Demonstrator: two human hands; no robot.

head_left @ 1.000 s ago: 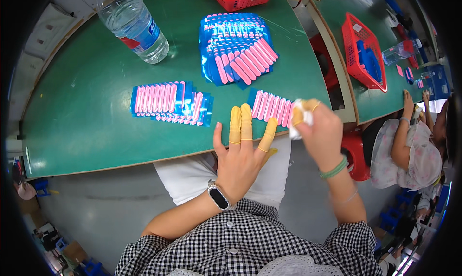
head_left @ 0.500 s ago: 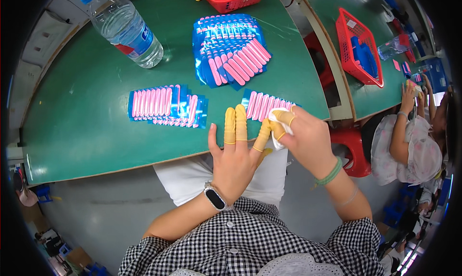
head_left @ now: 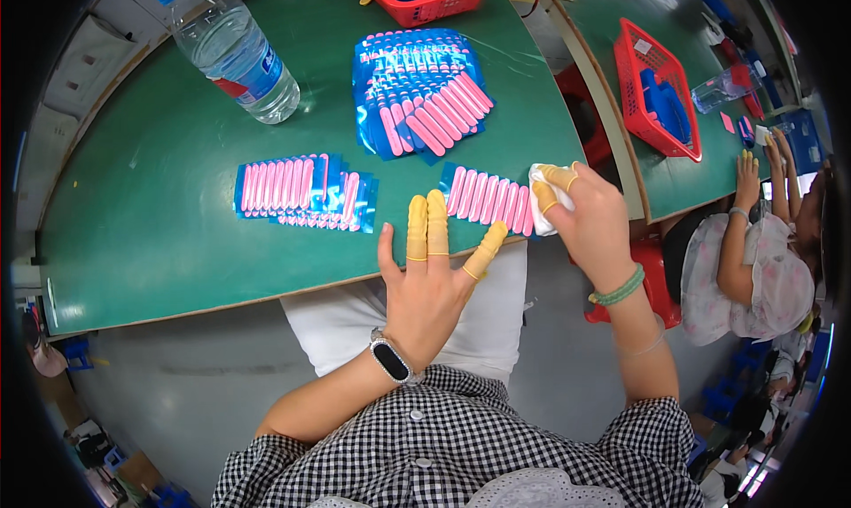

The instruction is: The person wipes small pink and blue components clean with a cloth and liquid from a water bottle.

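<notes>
My left hand point(head_left: 432, 288) lies palm down at the table's near edge with its fingers spread, several in yellow finger cots. Its index fingertip rests at the lower edge of a blue sheet with a row of pink rounded strips point(head_left: 483, 198). A crumpled white cloth or tissue point(head_left: 543, 208) is pinched in my right hand point(head_left: 596, 220), which also wears yellow finger cots. The cloth touches the right end of the sheet. To the left lie overlapping blue sheets with pink strips point(head_left: 292, 189). Farther back sits a larger fanned pile of such sheets point(head_left: 399, 87).
A clear water bottle point(head_left: 244, 60) with a blue cap stands at the back left of the green table point(head_left: 160, 215). At the back is a red basket point(head_left: 430, 10). Another red basket point(head_left: 631, 87) is on the neighbouring table, where a person point(head_left: 745, 260) sits beyond a red stool point(head_left: 651, 282).
My right hand has moved right with the white cloth, from beside my left fingers to the sheet's right end. More of the pink strips show. My left hand has barely shifted.
</notes>
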